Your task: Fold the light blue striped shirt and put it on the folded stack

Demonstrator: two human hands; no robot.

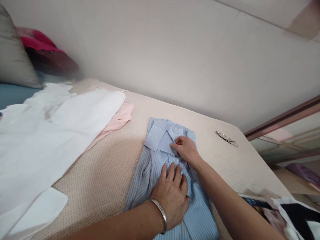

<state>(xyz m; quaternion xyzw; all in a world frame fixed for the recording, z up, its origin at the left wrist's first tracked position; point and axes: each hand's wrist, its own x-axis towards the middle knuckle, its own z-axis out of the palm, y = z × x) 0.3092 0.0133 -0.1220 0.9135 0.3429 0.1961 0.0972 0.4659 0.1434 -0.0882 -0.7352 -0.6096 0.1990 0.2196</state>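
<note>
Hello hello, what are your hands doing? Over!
Left hand flat on blue striped shirt. Right hand at its collar. White garments lie left, apart.

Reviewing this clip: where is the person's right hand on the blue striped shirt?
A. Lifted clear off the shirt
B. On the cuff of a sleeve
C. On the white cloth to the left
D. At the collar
D. The right hand rests with its fingers at the collar of the blue striped shirt, while the left hand lies flat on the shirt's front below.
</note>
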